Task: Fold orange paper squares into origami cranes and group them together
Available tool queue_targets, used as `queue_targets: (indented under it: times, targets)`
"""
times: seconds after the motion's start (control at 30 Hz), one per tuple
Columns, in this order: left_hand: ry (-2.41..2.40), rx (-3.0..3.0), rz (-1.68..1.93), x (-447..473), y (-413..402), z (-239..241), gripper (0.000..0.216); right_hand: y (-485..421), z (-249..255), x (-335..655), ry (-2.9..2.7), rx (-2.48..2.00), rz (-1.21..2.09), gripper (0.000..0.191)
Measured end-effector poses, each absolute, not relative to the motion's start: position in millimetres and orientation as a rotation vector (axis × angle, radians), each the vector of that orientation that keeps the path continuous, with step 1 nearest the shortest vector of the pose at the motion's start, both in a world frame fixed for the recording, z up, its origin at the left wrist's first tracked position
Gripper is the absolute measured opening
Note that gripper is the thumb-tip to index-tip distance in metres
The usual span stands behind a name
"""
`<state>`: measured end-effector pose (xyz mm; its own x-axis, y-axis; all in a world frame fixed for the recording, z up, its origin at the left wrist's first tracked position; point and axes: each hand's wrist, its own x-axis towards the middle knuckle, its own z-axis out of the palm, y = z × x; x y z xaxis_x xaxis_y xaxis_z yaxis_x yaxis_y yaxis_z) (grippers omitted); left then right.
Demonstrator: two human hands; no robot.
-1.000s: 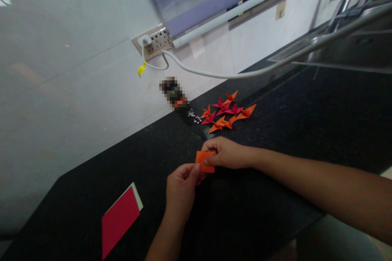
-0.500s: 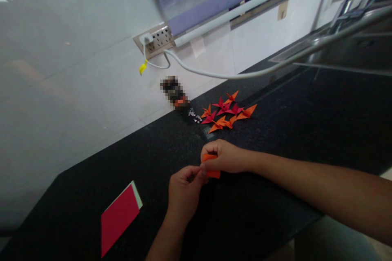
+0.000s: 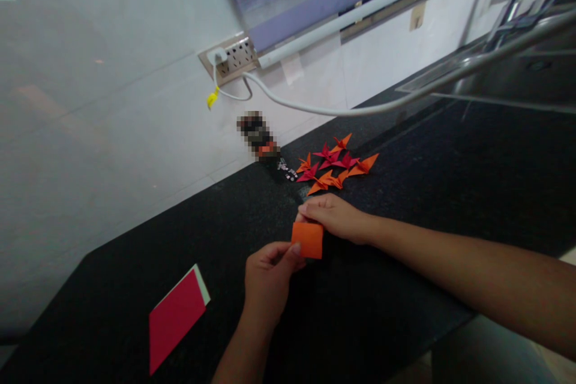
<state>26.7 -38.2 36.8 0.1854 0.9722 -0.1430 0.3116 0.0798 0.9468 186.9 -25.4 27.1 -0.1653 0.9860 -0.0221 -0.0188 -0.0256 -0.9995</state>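
Note:
A small orange folded paper square (image 3: pixel 308 240) is held up over the dark counter, its flat face towards me. My left hand (image 3: pixel 269 273) pinches its lower left corner, with the thumb on the front. My right hand (image 3: pixel 336 216) is closed at the paper's upper right edge. Its thumb lies above the top edge, and its other fingers are partly hidden behind the paper. Beyond my hands stand several folded paper cranes in orange and red, among them an orange crane (image 3: pixel 365 165) and a red crane (image 3: pixel 308 172).
A stack of red paper (image 3: pixel 176 321) with a pale sheet under it lies on the black counter (image 3: pixel 216 222) at left. A blurred-out object (image 3: pixel 257 135) leans by the wall. A white cable (image 3: pixel 324 111) runs from the socket panel (image 3: pixel 236 55) towards the sink (image 3: pixel 535 72).
My right thumb has lifted off the front of the orange paper and moved up to its top edge. The square's face now shows fully. My left hand keeps its pinch.

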Motion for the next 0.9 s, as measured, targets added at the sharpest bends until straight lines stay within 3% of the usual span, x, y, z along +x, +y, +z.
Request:
queue_targets:
  times: [0.2,0.33,0.9]
  targets:
    - [1.341,1.376,0.954,26.1,-33.4,32.2,0.019,-25.7,18.1,184.7,-1.508,-1.012,1.593,0.020]
    - [1.320,1.410,0.831,26.1,-33.4,30.3,0.018,-24.8,17.1,183.1,-1.446,-1.071,1.520,0.009]
    - [1.342,1.429,0.796,24.0,-34.5,33.9,0.020,-23.4,23.6,187.4,-1.303,-1.161,1.357,0.014]
